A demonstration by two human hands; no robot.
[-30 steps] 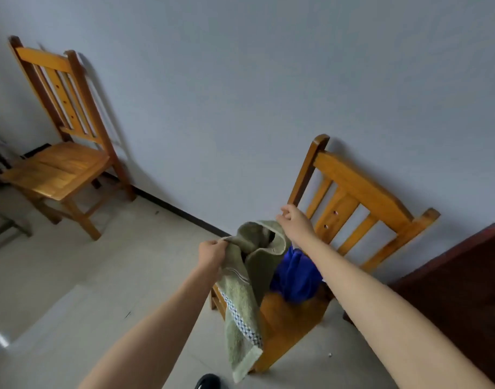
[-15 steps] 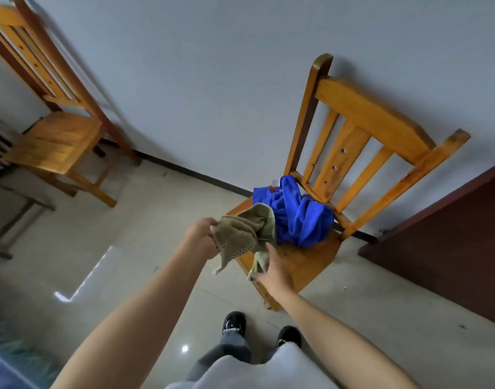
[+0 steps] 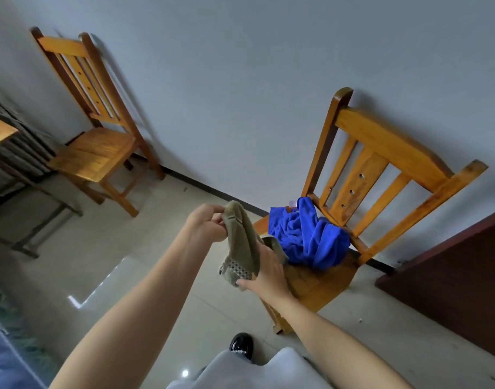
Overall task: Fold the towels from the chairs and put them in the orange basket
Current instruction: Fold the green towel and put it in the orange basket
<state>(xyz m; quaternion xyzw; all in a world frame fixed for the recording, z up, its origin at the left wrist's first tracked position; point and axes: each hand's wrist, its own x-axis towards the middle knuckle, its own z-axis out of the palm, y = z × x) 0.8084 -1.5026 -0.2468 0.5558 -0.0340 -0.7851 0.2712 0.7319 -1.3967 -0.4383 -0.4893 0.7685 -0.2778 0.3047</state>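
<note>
Over by the wall on the left stands a honey-coloured slatted wooden chair (image 3: 94, 153). Nearer me, the person's left hand (image 3: 205, 224) is raised and pinches the top edge of an olive-green terry towel (image 3: 242, 240) between thumb and fingertips. The towel hangs from that pinch as a narrow doubled strip, down and to the right into the right hand (image 3: 268, 272). That hand holds the lower end with the checked band, the cloth lying across the fingers and the thumb hooked beneath it. So the towel is strung between the two grips in the air, just in front of the seat and touching neither chair.

Just to the right, a bright blue towel (image 3: 308, 237) lies crumpled on the seat of the second wooden chair (image 3: 381, 164), beside a dark brown cabinet (image 3: 451, 276).

The risk, I would say, is the layers sliding apart. The upper pinch takes very little cloth, and a tug from below could pull an edge free and undo the fold. A loose corner might also snag the blue heap. I cannot see the orange basket from here.
</note>
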